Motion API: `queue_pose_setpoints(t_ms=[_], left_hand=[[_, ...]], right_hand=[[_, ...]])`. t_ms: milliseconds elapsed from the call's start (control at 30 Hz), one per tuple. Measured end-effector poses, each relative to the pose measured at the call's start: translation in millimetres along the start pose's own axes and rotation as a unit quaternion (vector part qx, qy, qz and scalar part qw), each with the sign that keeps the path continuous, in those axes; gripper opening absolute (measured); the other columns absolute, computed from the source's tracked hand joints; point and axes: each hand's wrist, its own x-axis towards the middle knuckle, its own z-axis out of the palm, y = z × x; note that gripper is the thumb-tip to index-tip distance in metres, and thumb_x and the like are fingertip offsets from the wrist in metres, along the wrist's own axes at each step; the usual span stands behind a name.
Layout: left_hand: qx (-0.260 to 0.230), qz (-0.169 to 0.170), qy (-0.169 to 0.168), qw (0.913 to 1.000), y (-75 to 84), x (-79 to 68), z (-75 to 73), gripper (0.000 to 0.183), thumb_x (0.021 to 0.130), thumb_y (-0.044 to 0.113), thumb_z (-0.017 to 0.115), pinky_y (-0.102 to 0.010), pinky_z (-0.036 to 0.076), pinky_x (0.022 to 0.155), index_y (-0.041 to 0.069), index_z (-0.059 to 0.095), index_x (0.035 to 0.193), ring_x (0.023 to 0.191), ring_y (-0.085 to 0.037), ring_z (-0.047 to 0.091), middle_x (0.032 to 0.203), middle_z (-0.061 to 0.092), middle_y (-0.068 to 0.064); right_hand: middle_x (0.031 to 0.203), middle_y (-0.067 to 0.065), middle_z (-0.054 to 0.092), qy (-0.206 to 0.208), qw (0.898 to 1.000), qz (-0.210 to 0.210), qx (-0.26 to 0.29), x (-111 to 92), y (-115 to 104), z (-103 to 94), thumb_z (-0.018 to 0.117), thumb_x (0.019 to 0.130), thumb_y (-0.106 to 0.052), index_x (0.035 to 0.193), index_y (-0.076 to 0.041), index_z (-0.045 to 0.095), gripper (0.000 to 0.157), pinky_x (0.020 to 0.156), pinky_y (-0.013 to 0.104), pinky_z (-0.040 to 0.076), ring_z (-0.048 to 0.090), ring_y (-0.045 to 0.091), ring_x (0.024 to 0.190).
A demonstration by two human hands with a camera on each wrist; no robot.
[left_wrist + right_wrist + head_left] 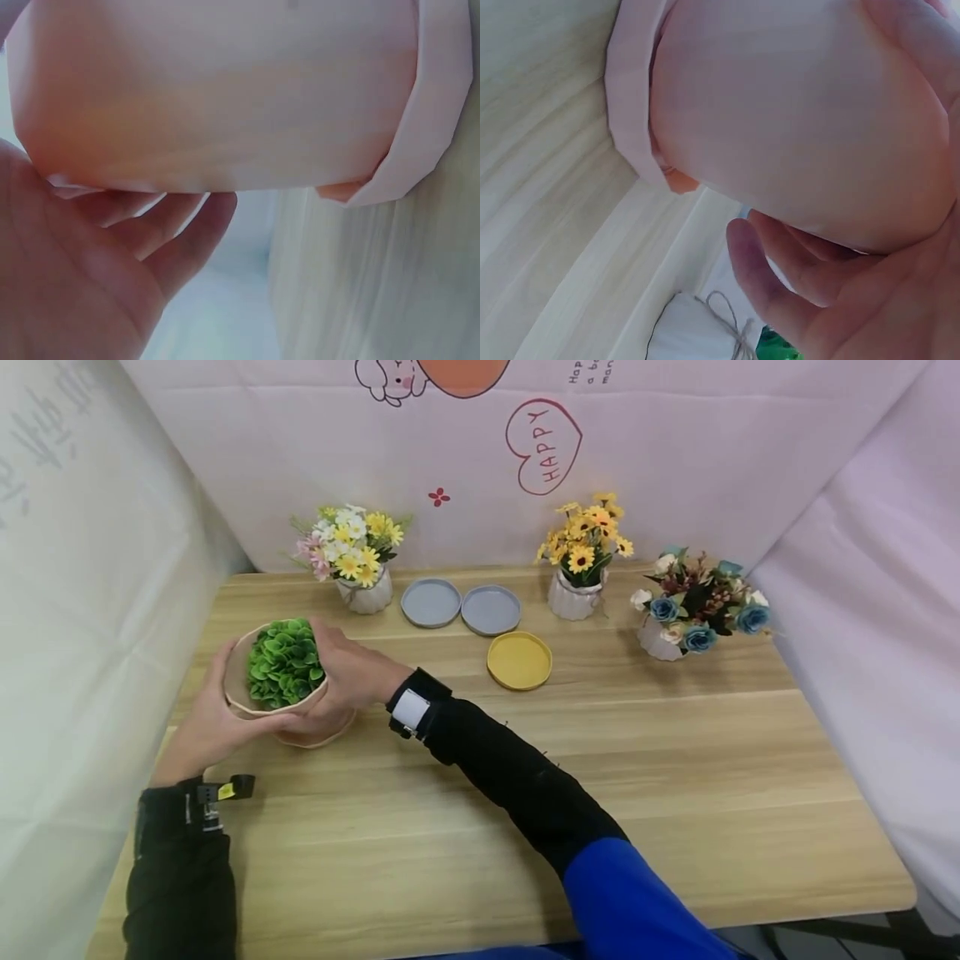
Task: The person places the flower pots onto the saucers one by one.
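A pale pink flowerpot (237,672) with a bushy green plant (285,664) in it stands at the table's left side. My left hand (210,727) holds the pot from the near left, its thumb across the front below the rim. From the right, my right hand (347,672) grips the other side, fingers around the far wall. Both wrist views show the smooth pot wall (225,97) between thumb and fingers. Under the pot lies a pink saucer (630,97) with a faceted rim, on the wooden table. Whether pot and saucer touch is hard to tell.
Two grey-blue round saucers (431,603) and a yellow saucer (519,661) lie mid-table. Behind them stand a white pot (367,593) of mixed flowers and another pot (574,597) of yellow flowers. A pot (660,639) of blue roses leans at right. White cloth surrounds the table.
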Motion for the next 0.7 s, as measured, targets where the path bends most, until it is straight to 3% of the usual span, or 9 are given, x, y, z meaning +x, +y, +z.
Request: queue_pose_setpoints(t_ms=[100,233,333,400,467,567,700], left_hand=[[-0.003,0.010,0.016,0.9998,-7.5,0.0,-5.4,0.128,0.080,0.015,0.094,-0.005,0.035,0.093,0.043,0.006,0.168,0.145,-0.030,0.037,0.168,0.029,-0.014],[-0.028,0.036,0.028,0.9986,-12.9,3.8,-4.8,0.123,0.077,0.006,0.094,-0.003,0.038,0.094,0.036,0.017,0.168,0.139,-0.011,0.040,0.163,0.034,-0.007],[-0.044,0.044,0.026,0.9977,-13.2,5.5,-5.0,0.121,0.076,0.002,0.093,-0.005,0.040,0.099,0.033,0.020,0.168,0.138,-0.009,0.040,0.162,0.034,-0.005],[-0.038,0.033,0.021,0.9985,-12.2,4.1,-7.4,0.124,0.079,0.005,0.092,-0.016,0.039,0.114,0.034,0.012,0.170,0.147,-0.018,0.036,0.169,0.027,-0.008],[-0.029,0.017,0.015,0.9993,-10.8,2.1,-10.5,0.128,0.081,0.010,0.091,-0.037,0.032,0.129,0.033,0.002,0.171,0.156,-0.031,0.026,0.176,0.015,-0.012],[-0.011,0.006,0.014,0.9998,-7.6,-1.6,-14.2,0.133,0.082,0.019,0.091,-0.068,0.016,0.129,0.033,-0.008,0.170,0.162,-0.043,0.012,0.179,0.001,-0.015],[0.011,0.028,0.055,0.9980,3.6,-12.1,-14.2,0.132,0.080,0.023,0.092,-0.073,0.009,0.129,0.038,-0.003,0.170,0.164,-0.037,0.007,0.180,0.001,-0.006]], right_hand=[[0.162,0.018,0.036,-0.009,1.000,0.014,0.000,9,-3,3.4,0.095,0.076,-0.036,0.163,-0.007,0.000,0.132,0.120,0.022,0.040,0.038,0.022,0.151],[0.166,0.016,0.032,-0.018,0.999,0.033,-0.006,15,-4,5.4,0.094,0.078,-0.039,0.165,-0.009,-0.004,0.135,0.120,0.024,0.041,0.035,0.021,0.154],[0.165,0.016,0.033,-0.017,0.999,0.038,-0.012,16,-6,5.4,0.094,0.077,-0.040,0.165,-0.009,-0.004,0.135,0.121,0.025,0.041,0.035,0.021,0.154],[0.166,0.016,0.033,-0.013,0.999,0.043,-0.022,16,-8,5.1,0.094,0.076,-0.043,0.166,-0.010,-0.005,0.138,0.122,0.029,0.042,0.037,0.024,0.153],[0.169,0.017,0.030,-0.006,0.998,0.048,-0.047,15,-10,4.5,0.094,0.075,-0.050,0.167,-0.013,-0.008,0.143,0.123,0.036,0.043,0.035,0.027,0.156],[0.176,0.016,0.017,0.008,0.994,0.052,-0.090,10,-13,2.0,0.091,0.072,-0.063,0.168,-0.016,-0.016,0.151,0.127,0.047,0.039,0.025,0.029,0.162],[0.180,0.012,0.003,0.030,0.990,0.045,-0.130,-5,-15,-7.1,0.087,0.071,-0.072,0.168,-0.010,-0.016,0.155,0.133,0.050,0.028,0.012,0.028,0.166]])
